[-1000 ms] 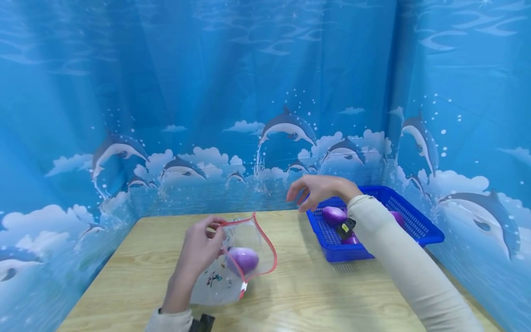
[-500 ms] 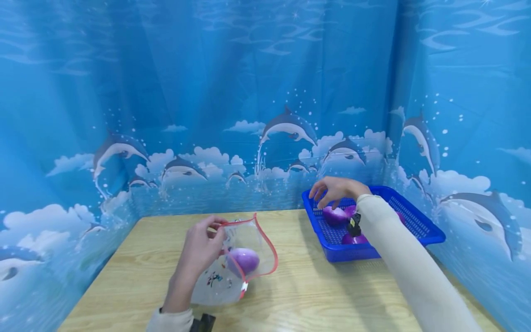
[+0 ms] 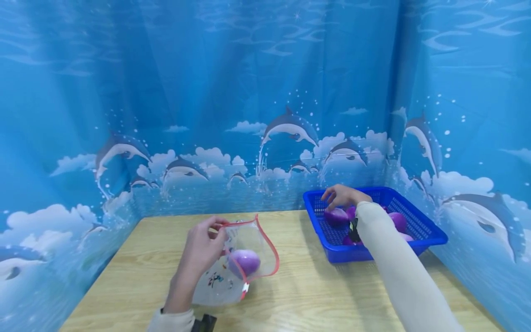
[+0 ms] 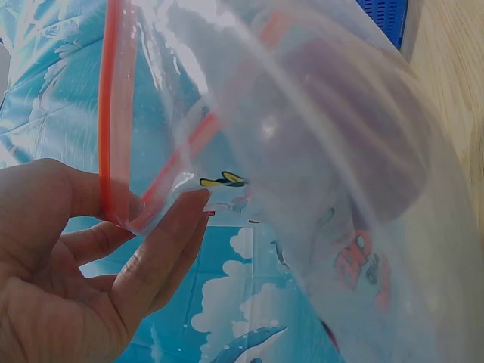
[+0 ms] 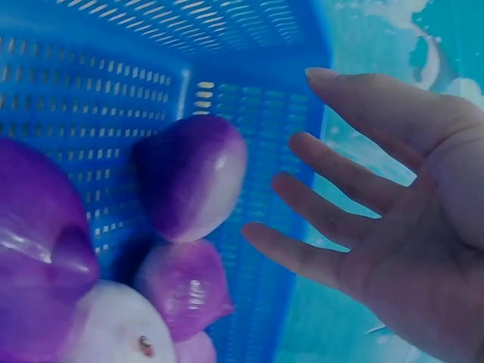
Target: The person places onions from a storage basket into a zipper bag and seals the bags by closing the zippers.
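Pinching the rim of the red-edged bag (image 3: 213, 290), the left hand (image 3: 203, 246) is sitting below left of centre in the head view; a purple onion (image 3: 247, 262) is lying inside. The right hand (image 3: 343, 197), fingers spread, is hovering over the blue basket (image 3: 344, 254) at lower right. Only the right wrist view is showing a white root end on an onion (image 5: 125, 333) at lower left.

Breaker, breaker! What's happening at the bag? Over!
Left grip pinching clear bag. Right grip over blue basket, holding nothing. One purple bulb inside bag. Nothing seen blocking bag's opening.
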`<state>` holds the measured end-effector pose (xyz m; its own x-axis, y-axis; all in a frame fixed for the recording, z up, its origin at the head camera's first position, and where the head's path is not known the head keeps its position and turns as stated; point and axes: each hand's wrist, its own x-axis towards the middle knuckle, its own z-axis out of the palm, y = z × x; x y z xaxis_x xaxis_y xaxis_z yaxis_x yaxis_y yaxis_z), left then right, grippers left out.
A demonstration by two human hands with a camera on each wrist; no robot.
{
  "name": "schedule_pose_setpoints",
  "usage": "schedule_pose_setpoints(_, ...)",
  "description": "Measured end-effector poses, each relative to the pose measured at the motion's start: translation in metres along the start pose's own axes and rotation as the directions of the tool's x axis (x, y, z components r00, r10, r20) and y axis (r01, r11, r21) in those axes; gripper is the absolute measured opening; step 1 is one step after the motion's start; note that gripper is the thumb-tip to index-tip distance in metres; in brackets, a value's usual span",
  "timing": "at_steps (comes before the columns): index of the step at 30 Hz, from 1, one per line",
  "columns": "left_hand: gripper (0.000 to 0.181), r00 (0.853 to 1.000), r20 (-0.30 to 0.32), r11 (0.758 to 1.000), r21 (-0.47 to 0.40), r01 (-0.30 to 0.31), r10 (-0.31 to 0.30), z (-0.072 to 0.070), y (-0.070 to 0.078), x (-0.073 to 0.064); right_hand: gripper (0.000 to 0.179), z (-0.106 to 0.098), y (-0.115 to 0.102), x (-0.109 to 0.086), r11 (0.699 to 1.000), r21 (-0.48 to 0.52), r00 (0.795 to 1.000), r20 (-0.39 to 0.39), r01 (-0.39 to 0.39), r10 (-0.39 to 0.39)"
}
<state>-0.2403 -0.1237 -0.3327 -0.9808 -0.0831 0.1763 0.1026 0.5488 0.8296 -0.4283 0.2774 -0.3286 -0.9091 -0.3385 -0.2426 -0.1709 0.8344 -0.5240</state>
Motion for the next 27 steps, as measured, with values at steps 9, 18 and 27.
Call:
schedule_pose_setpoints(9, 0.027, 1.000, -0.004, 1.000, -0.007, 0.007, -0.007, 0.002, -0.002, 0.001, 0.055, 0.010, 0.019, 0.007, 0.991, 0.065, 0.992, -0.031, -0.121, 0.123)
schedule_pose_setpoints(18, 0.027, 1.000, 0.000, 1.000, -0.014, 0.004, -0.004, 0.001, -0.003, 0.002, 0.060, 0.015, 0.026, 0.011, 0.987, 0.083, 0.988, -0.054, -0.137, 0.142)
schedule_pose_setpoints(27, 0.027, 1.000, -0.003, 1.000, -0.013, -0.006, 0.006, 0.001, -0.002, 0.002, 0.059, 0.017, 0.027, 0.014, 0.988, 0.029, 0.986, -0.067, -0.154, 0.155)
